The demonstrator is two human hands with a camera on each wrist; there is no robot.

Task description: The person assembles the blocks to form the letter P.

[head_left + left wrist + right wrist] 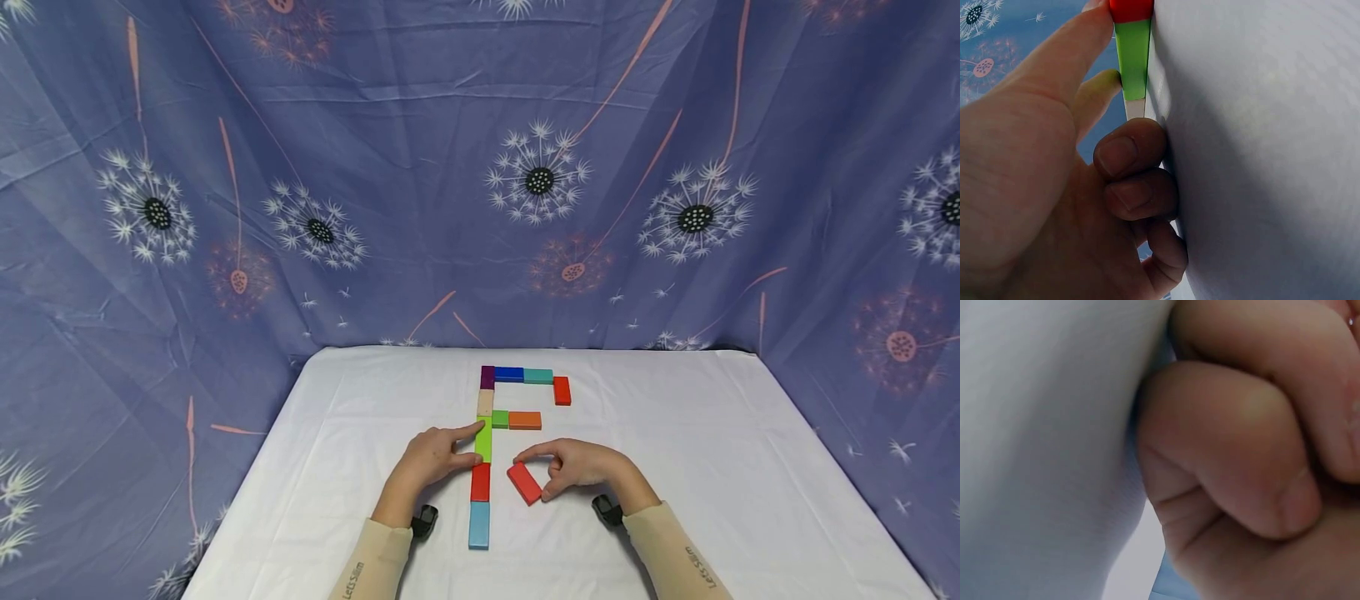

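Note:
A row of coloured blocks runs up the white table in the head view. My left hand touches the light green block in it. In the left wrist view, thumb and index finger of the left hand lie along the row's left side, other fingers curled. Below that block come a red block and a light blue block. My right hand pinches a separate red block by its ends, tilted, right of the row. Only curled fingers of the right hand show in the right wrist view.
Above stand a beige block and a purple block. A blue block, teal block and red block branch right; lower, a small green block and orange block. A patterned curtain surrounds the table.

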